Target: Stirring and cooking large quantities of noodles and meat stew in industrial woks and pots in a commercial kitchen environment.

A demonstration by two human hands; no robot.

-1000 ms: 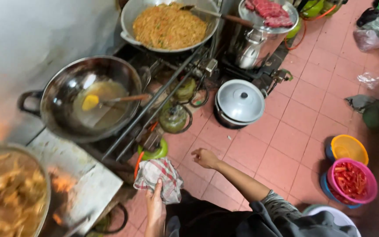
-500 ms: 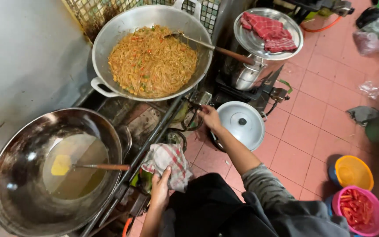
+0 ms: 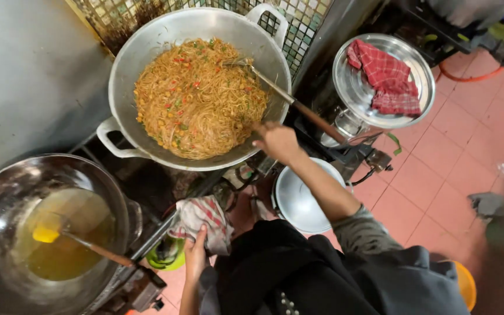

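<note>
Both hands are well apart. Right hand (image 3: pixel 277 142) reaches out over the near rim of the noodle wok (image 3: pixel 147 52), fingers curled loosely, just beside the ladle handle (image 3: pixel 298 108) but not visibly closed on it; whether it touches the rim cannot be told. Left hand (image 3: pixel 195 261) is low by the body, clamped on a rag (image 3: pixel 205 217) of white cloth with red checks that hangs at the stove edge.

Largest is the noodle wok, a wide, pale metal pan with two loop handles, heaped with orange-brown fried noodles (image 3: pixel 199 96) flecked with red and green bits. It sits at the back of the stove against a tiled wall, and the ladle lies in it with its bowl buried in the noodles and its handle slanting out to the right. To the lower left stands a darker oil wok (image 3: pixel 7 186) holding yellow liquid and a second ladle (image 3: pixel 86 242). On the right, a round metal tray (image 3: pixel 351 87) carries a red checked cloth (image 3: pixel 386 79). Below the right forearm a pot lid (image 3: pixel 298 201) lies on the pink tiled floor (image 3: pixel 438 169).

Against half a second ago, the right hand has risen from near the pot lid to the wok's rim, while the left keeps its grip on the rag. The view has swung so the noodle wok sits more centrally.
</note>
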